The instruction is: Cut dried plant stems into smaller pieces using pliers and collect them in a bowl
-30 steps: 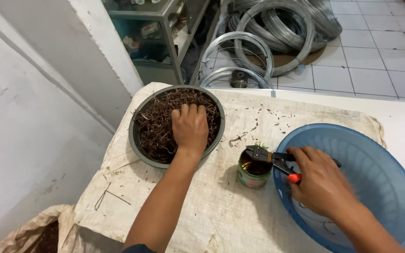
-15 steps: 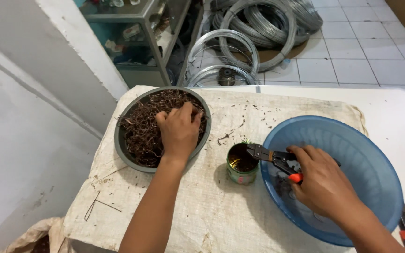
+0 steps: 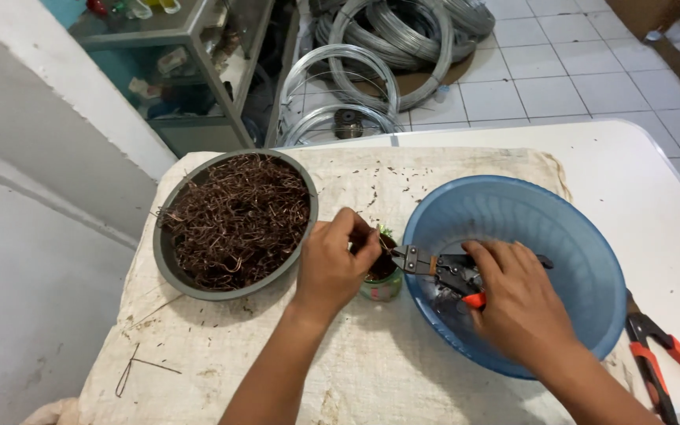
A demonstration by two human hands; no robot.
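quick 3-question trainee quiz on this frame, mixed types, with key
1. True or false: the right hand holds pliers over the blue basin.
2. What fills the grey bowl?
A. rusty brown wire bits
B. water
C. white rice
3. Fill in: the left hand pinches a small piece above the small ____.

Key
1. True
2. A
3. Can. It stands between the bowl and the basin, partly hidden by the left hand.

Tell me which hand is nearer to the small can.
Left. The left hand is right at the can, partly covering it; the right hand is over the blue basket, holding cutters.
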